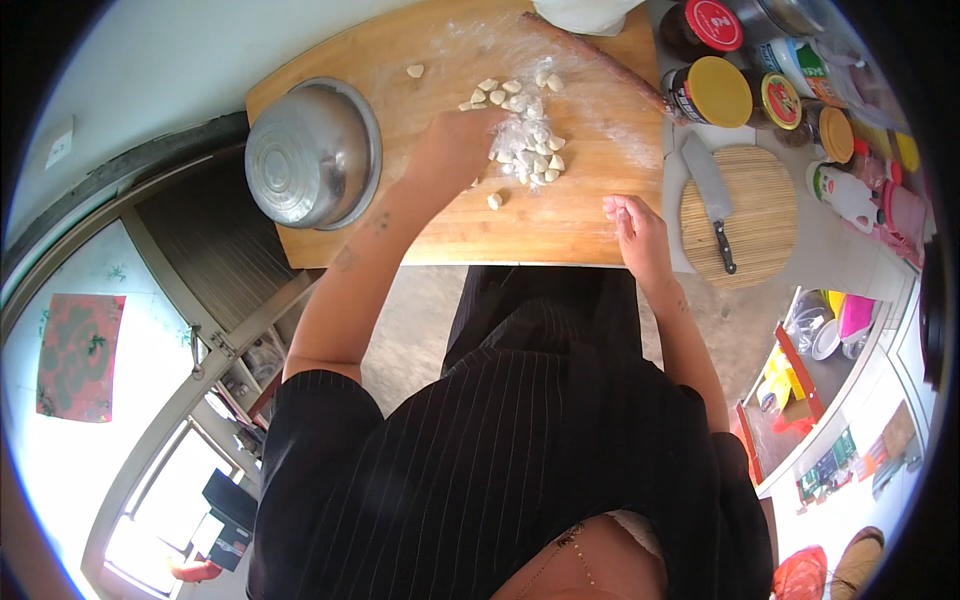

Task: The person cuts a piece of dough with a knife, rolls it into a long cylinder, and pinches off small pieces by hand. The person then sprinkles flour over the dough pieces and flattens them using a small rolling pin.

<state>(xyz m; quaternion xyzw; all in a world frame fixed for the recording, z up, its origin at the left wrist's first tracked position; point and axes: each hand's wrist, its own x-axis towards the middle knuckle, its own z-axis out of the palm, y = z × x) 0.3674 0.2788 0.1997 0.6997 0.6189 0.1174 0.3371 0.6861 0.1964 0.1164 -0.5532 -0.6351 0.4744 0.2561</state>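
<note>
My left hand (457, 142) reaches over a wooden board (442, 240), back upward, its fingers at the edge of a patch of white flour (517, 135). Small pale dough pieces (540, 161) lie in and around the flour; whether the left fingers hold one is hidden. One dough piece (494, 201) sits apart near the front, another dough piece (415, 70) farther back. My right hand (637, 232) hovers at the board's front right, fingers loosely curled and dusted white, with nothing seen in it.
An upturned metal basin (300, 157) stands at the board's left. A wooden rolling pin (592, 56) lies at the back right, near a white bag (589, 15). Right of the board, a cleaver (709, 184) rests on a round slatted mat (761, 217), with lidded jars (709, 91) behind.
</note>
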